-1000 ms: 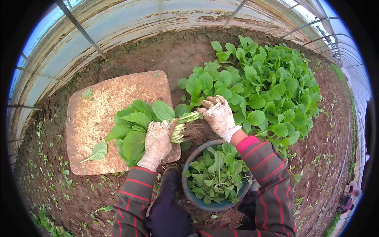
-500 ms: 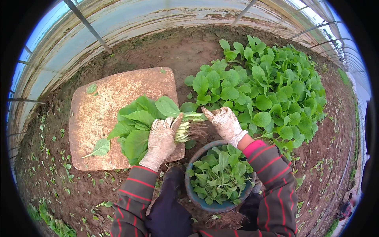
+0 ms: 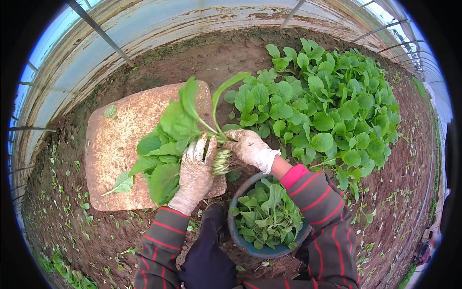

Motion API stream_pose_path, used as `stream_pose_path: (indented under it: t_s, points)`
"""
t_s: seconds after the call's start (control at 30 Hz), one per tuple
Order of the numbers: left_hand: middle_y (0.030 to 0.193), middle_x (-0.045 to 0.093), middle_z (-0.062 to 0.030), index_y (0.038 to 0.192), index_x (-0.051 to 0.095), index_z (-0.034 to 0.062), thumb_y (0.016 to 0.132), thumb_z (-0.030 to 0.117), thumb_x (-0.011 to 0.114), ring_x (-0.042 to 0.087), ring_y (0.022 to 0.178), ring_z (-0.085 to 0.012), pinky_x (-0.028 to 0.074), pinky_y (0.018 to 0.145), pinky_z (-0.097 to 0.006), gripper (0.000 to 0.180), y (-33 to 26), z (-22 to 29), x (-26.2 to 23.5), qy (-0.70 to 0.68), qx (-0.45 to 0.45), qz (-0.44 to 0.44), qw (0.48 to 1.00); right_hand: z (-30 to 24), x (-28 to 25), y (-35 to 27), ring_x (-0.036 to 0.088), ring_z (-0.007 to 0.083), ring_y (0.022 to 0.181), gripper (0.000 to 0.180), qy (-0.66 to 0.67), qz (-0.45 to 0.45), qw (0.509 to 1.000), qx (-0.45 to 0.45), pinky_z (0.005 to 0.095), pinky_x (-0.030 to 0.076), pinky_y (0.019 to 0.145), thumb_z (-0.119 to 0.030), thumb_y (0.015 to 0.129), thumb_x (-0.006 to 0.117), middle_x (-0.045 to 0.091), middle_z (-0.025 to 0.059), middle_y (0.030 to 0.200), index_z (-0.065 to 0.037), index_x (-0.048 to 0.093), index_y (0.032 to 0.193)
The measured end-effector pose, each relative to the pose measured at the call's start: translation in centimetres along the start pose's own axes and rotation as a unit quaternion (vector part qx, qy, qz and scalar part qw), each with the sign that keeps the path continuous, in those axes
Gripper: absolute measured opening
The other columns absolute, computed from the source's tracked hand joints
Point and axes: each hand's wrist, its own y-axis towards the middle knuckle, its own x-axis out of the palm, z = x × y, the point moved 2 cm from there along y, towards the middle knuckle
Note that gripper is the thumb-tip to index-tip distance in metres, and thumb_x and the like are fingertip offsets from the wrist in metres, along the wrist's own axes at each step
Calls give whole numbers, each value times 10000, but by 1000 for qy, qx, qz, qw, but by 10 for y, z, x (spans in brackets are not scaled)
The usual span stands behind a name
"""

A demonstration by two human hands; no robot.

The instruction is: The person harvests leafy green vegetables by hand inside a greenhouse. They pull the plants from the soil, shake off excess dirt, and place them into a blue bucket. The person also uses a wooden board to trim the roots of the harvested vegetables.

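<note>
A bunch of leafy greens [image 3: 163,176] lies in my left hand [image 3: 196,169], its leaves over the board and its pale stems and roots toward the right. The left fingers wrap round the stems. My right hand [image 3: 249,148], in a soiled white glove like the left, pinches the root end of a leafy green plant [image 3: 219,98] whose leaves stand up from the bunch. Both hands are close together, over the right edge of a worn, dirt-stained board [image 3: 120,139]. Fingertips of the right hand are partly hidden behind the stems.
A round blue-green tub [image 3: 236,226] of loose greens [image 3: 269,212] stands by my right forearm. Dense growing greens [image 3: 327,106] fill the bed at the far right. Single leaves [image 3: 120,183] lie on the board. Plastic sheeting [image 3: 192,19] on metal poles [image 3: 103,33] borders the far side.
My right hand has moved left, up against the bunch. The plant it pinches has swung from lying flat to leaves up. My left hand stays round the bunch.
</note>
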Motion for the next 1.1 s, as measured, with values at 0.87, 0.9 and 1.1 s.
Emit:
stream_pose_path:
  t_s: [0.87, 0.9, 1.1]
  points:
    - [1011, 456, -115, 1235, 415, 56, 588, 143, 628, 420, 1022, -288, 292, 937, -411, 687, 21, 5, -2, 115, -28, -158, 980, 33, 38, -6, 509, 147, 990, 471, 544, 50, 832, 93, 266, 405, 873, -181, 861, 556, 533, 109, 1157, 8, 402, 1263]
    - [1007, 459, -113, 1210, 446, 65, 588, 148, 628, 422, 1019, -287, 294, 933, -412, 654, 19, 5, 1, 120, -34, -142, 982, 43, 36, -9, 513, 181, 1016, 458, 480, 83, 865, 118, 283, 400, 886, -202, 861, 545, 526, 128, 1174, 3, 420, 1251]
    - [1044, 450, -109, 1143, 493, 92, 590, 189, 637, 416, 1017, -286, 289, 930, -420, 580, 17, 10, 3, 112, -51, -94, 988, 147, 24, -41, 541, 295, 990, 261, -239, -37, 955, 172, 385, 420, 839, -210, 795, 520, 584, 154, 1026, -51, 606, 982]
